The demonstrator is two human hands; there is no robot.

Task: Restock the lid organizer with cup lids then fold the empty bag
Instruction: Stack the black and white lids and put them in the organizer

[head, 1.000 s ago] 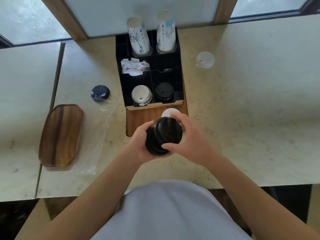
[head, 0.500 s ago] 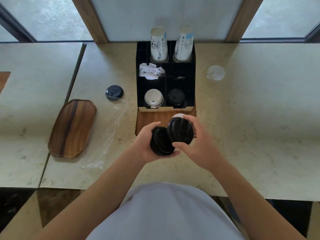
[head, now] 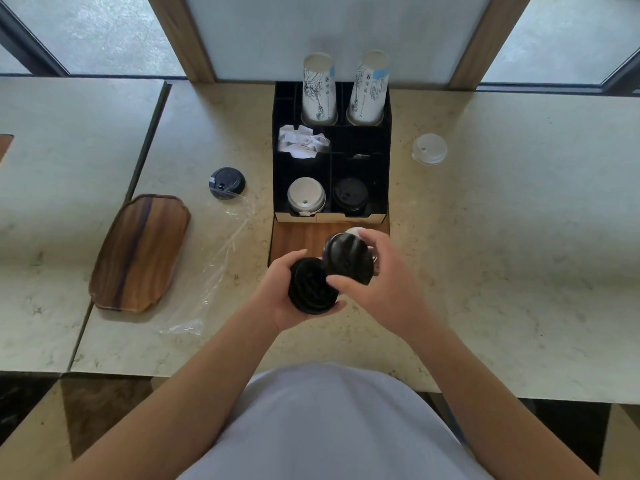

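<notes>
Restocking looks partly done — the lid organizer [head: 331, 150] at upper centre holds white lids [head: 306, 199] front-left and black lids [head: 350, 195] front-right. At mid-frame the left hand [head: 282, 299] grips one black stack [head: 310, 287], the right hand [head: 384, 282] grips another [head: 348, 259]. The empty bag [head: 207, 271] lies unfolded at left.

Two black lid stacks [head: 313, 285] held before black organizer [head: 330, 161], clear bag [head: 207, 271] flat leftward

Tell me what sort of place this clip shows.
Probably a café or self-serve drinks counter: a black organizer holds paper cups and lids, on a stone counter by windows. Both hands grip black lids.
</notes>
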